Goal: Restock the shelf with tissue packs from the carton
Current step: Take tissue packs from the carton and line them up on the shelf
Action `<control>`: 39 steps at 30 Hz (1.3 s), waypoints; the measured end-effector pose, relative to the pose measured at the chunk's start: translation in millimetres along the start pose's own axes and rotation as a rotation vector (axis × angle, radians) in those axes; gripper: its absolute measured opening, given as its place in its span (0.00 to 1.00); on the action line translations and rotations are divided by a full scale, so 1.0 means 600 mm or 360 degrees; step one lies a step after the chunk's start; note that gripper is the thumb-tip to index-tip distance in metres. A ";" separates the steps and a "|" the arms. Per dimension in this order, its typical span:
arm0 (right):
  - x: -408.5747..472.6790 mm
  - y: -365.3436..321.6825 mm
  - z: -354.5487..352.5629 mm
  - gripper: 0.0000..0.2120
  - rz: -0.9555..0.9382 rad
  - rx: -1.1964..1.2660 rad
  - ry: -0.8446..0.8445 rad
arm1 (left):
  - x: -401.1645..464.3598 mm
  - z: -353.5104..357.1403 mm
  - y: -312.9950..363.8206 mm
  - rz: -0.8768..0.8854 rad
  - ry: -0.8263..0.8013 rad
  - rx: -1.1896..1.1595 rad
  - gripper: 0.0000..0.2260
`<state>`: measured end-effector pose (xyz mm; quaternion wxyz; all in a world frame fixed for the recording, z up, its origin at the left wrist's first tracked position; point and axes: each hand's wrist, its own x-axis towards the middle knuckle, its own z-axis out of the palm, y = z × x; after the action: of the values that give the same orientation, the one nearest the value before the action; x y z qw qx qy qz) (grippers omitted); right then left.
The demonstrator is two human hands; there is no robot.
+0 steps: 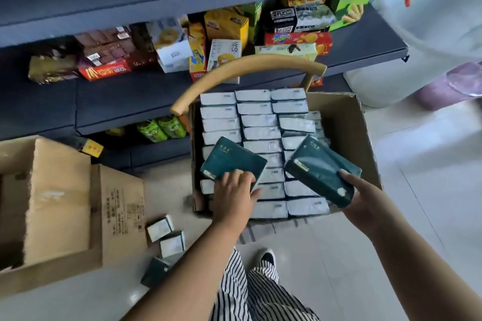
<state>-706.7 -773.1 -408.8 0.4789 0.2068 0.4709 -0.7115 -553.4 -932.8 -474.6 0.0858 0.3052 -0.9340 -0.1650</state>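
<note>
From the head view, both hands hover over the open carton, each lifting one dark green tissue pack. The left hand has its fingers curled over the near end of the left pack; the right hand grasps the right pack from below, thumb on top. One pack per hand probably lets two go to the shelf in a single trip. The remaining packs stand on edge in tight rows, filling most of the carton, which seems to sit on a chair. Snack boxes crowd the dark shelving. A second carton and three loose packs lie on the pale tiled floor.
</note>
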 end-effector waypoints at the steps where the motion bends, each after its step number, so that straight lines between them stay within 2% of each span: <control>1: 0.005 0.002 -0.007 0.21 0.0005 -0.0014 0.0006 | -0.005 0.014 0.000 -0.0032 0.0030 -0.0012 0.16; 3: 0.015 0.007 -0.017 0.26 0.0029 -0.0021 0.0030 | -0.012 0.023 -0.003 -0.0037 0.0114 -0.0068 0.12; 5: 0.022 0.011 -0.021 0.18 0.0049 -0.0015 0.0072 | -0.014 0.014 -0.005 -0.0058 0.0163 -0.0152 0.15; 6: 0.022 0.014 -0.022 0.18 0.0052 -0.0010 0.0083 | -0.015 0.003 -0.005 -0.0154 0.0180 -0.0275 0.16; 9: 0.021 0.018 -0.016 0.38 0.0020 -0.0032 0.0047 | -0.007 -0.047 -0.018 -0.0747 0.0345 -0.0703 0.13; 10: 0.019 0.019 -0.012 0.40 0.0016 -0.0066 0.0031 | 0.001 -0.061 -0.028 -0.0865 0.0341 -0.0725 0.13; 11: 0.017 0.019 -0.008 0.36 0.0029 -0.0106 0.0005 | 0.013 -0.072 -0.041 -0.0892 0.0286 -0.0670 0.14; 13: 0.018 0.018 -0.001 0.19 0.0039 -0.0118 0.0030 | 0.041 -0.078 -0.062 -0.0907 0.0025 -0.0652 0.19; 14: 0.022 0.019 -0.003 0.14 0.0060 -0.0107 0.0059 | 0.053 -0.075 -0.068 -0.0933 -0.0144 -0.0658 0.21; 17: 0.031 0.025 -0.002 0.12 0.0085 -0.0156 0.0141 | 0.068 -0.050 -0.078 -0.0966 -0.0433 -0.0605 0.28; 20: 0.038 0.025 -0.005 0.12 0.0037 -0.0362 0.0189 | 0.071 -0.053 -0.071 -0.1077 -0.0503 -0.0653 0.29; 23: 0.025 0.002 0.014 0.09 0.0031 -0.0457 0.0038 | 0.064 -0.097 -0.056 -0.1211 -0.0550 -0.0845 0.26; 25: 0.011 -0.026 0.049 0.16 -0.0020 -0.0512 -0.0125 | 0.057 -0.148 -0.052 -0.1270 -0.0478 -0.1023 0.34; 27: -0.014 -0.063 0.103 0.17 -0.0146 -0.0560 -0.0350 | 0.061 -0.216 -0.049 -0.1322 -0.0362 -0.1228 0.43; 29: -0.042 -0.102 0.167 0.13 -0.0297 -0.0600 -0.0511 | 0.074 -0.288 -0.053 -0.1249 -0.0157 -0.1426 0.40; 32: -0.090 -0.157 0.270 0.09 -0.0530 -0.0665 -0.0648 | 0.100 -0.415 -0.043 -0.1081 0.0189 -0.1599 0.43; 33: -0.106 -0.175 0.306 0.09 -0.0609 -0.0703 -0.0713 | 0.104 -0.463 -0.030 -0.0997 0.0318 -0.1702 0.34; 35: -0.141 -0.203 0.373 0.10 -0.0727 -0.0739 -0.0874 | 0.112 -0.542 -0.014 -0.0853 0.0556 -0.1849 0.09; 36: -0.159 -0.216 0.405 0.10 -0.0791 -0.0747 -0.0942 | 0.114 -0.576 -0.009 -0.0807 0.0628 -0.1880 0.04; 39: -0.213 -0.251 0.497 0.10 -0.0974 -0.0808 -0.1111 | 0.124 -0.670 -0.018 -0.0562 0.0812 -0.1909 0.05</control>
<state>-733.6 -955.2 -102.0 0.4126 -0.3118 0.4796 -0.7089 -502.3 -1088.3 -99.8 0.4301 0.3822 -0.5672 -0.5893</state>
